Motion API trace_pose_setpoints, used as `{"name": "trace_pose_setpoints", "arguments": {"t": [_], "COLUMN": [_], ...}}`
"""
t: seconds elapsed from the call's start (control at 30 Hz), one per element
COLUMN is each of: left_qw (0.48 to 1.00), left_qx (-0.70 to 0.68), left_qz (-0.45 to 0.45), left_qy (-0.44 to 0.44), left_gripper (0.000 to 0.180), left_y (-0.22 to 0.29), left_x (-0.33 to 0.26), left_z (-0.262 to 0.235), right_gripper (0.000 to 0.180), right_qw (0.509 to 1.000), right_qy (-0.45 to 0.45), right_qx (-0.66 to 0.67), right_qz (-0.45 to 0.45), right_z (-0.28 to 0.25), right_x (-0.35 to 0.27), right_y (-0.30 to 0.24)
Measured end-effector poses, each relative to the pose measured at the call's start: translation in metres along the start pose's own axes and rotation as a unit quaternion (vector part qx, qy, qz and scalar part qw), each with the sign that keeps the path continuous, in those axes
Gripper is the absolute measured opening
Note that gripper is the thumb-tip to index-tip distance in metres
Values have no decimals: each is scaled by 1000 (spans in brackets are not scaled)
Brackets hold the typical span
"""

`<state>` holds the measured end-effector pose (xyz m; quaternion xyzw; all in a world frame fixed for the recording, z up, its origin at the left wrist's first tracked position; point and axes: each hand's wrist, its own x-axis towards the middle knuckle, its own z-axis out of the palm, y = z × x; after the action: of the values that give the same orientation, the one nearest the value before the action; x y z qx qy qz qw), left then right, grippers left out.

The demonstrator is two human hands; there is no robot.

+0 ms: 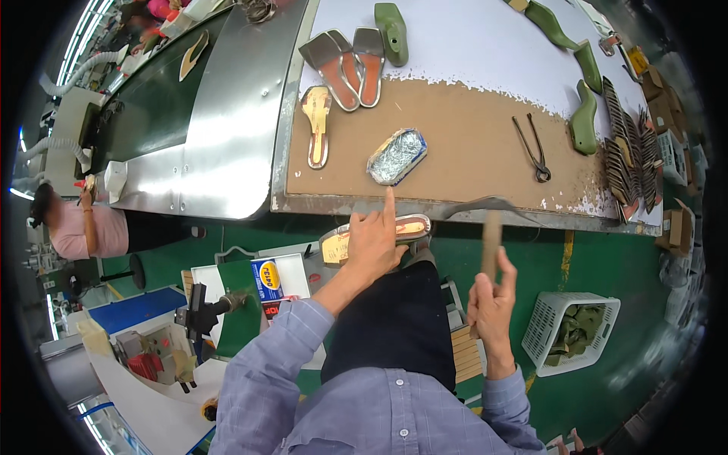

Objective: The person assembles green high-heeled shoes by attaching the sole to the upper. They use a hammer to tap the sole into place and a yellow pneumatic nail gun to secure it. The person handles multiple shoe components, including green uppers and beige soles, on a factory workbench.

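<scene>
My left hand [371, 244] is closed over a shoe sole [336, 246] with a pale yellow face and a reddish-brown rim, held above my lap at the table's edge. Its index finger points straight out toward a small blue-edged container [397, 156] of silvery bits, too fine to make out. In my right hand [491, 309] is a hammer by its wooden handle [491, 246]. The hammer's dark, curved head is blurred and raised near the table edge, to the right of the sole.
On the worktable [447, 114] lie pincers [535, 148], another yellow-faced sole [317, 125], several sandal soles [369, 68] and green shoe lasts [583, 117]. Striped strips [629, 152] pile at the right. A white crate [570, 334] stands on the floor; a person [76, 224] is at far left.
</scene>
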<state>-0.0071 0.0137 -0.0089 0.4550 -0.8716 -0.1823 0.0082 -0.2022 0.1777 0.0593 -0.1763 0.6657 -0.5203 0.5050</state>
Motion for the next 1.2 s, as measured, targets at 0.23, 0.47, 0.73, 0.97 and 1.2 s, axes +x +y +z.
{"name": "trace_pose_setpoints", "arguments": {"t": [0.23,0.47,0.73,0.97,1.2], "left_qw": [999,997,866,701,796], "left_qx": [-37,54,-486,-376,152], "left_qz": [4,53,-119,-351,-415], "left_qy": [27,-9,7,494,413], "left_gripper": [129,90,85,55,63], "left_y": [2,4,-71,-278,-301], "left_x": [1,16,22,-8,-3], "left_z": [0,2,-117,-75,-42], "right_gripper": [45,43,28,64,80], "right_qw": [894,774,685,883,875], "right_qy": [-72,-87,106,-2,10], "right_qx": [-347,-489,-615,-372,-407], "right_qz": [-276,-393,-376,-286,-260], "right_z": [11,-20,-36,129,229], "right_x": [1,43,180,344,497], "right_y": [40,46,-3,-86,-107]}}
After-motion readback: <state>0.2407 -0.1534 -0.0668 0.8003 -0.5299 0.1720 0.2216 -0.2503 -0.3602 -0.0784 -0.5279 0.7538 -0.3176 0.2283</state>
